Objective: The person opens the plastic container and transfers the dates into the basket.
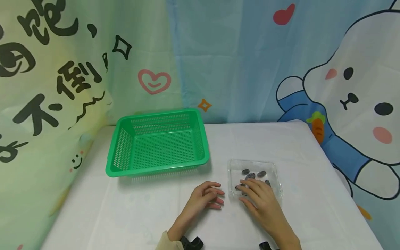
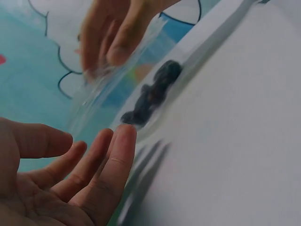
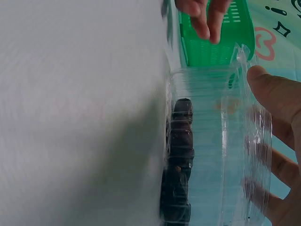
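- Clear plastic rectangular open box (image 1: 266,166): seen on the white-covered table (image 1: 140,215), right of the rectangular green perforated plastic basket (image 1: 162,149), well apart from it.
- Dark purple-black, oblong, wrinkled pieces (image 1: 261,174): held in the box, scattered over its floor in the head view; some are covered by fingers, so count not given.
- Right hand (image 1: 260,199): held over the near part of the box, fingers loosely spread, nothing gripped. Whether the rim is touched cannot be told.
- Left hand (image 1: 204,196): held just beside the box's left edge, fingers loosely bent, nothing held. The two hands are kept apart.
- Only from the head is the layout given from above: basket interior, pale sleeve (image 1: 168,241) at the left wrist, black wrist device (image 1: 192,243).
- From the right wrist, height is shown: pieces are lined up low along the floor, right fingers seen through clear plastic at rim level, well above them. Ribbed walls, glossy rim and a reddish-brown tint on the pieces are picked up here.
- From the left wrist, the left palm side is shown; box and pieces are blurred, pieces merged into one dark clump.
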A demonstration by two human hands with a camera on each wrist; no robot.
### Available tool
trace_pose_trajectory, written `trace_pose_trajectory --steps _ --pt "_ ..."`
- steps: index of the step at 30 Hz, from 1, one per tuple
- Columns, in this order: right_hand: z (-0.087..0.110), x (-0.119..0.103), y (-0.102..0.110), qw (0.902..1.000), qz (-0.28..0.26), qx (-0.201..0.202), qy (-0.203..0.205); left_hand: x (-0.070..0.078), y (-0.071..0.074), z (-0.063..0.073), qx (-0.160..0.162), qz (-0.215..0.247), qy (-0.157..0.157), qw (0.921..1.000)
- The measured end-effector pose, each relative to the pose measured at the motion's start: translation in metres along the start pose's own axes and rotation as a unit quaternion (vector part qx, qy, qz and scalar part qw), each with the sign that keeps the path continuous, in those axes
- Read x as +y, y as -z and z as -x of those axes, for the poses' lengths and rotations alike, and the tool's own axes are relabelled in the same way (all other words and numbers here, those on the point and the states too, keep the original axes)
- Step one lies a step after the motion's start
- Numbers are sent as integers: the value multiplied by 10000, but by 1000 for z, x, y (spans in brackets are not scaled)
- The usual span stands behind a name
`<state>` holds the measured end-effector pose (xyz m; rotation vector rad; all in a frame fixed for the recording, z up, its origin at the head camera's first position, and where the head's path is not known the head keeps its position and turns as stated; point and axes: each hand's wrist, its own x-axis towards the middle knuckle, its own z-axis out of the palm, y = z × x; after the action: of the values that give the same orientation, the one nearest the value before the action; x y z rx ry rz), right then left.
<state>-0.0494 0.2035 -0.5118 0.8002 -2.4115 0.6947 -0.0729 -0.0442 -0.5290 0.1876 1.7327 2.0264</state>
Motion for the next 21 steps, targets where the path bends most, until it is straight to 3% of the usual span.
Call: trace_pose_trajectory --steps 9,14,21 --pt "-2 -5 -4 9996 -38 220 191 -7 -24 -9 -129 263 135 9995" --pt "-5 -7 -7 9986 -20 402 354 -8 -29 -10 -47 298 150 9994" --pt "-4 -8 -9 9996 136 81 248 -10 -32 -11 176 732 283 9968"
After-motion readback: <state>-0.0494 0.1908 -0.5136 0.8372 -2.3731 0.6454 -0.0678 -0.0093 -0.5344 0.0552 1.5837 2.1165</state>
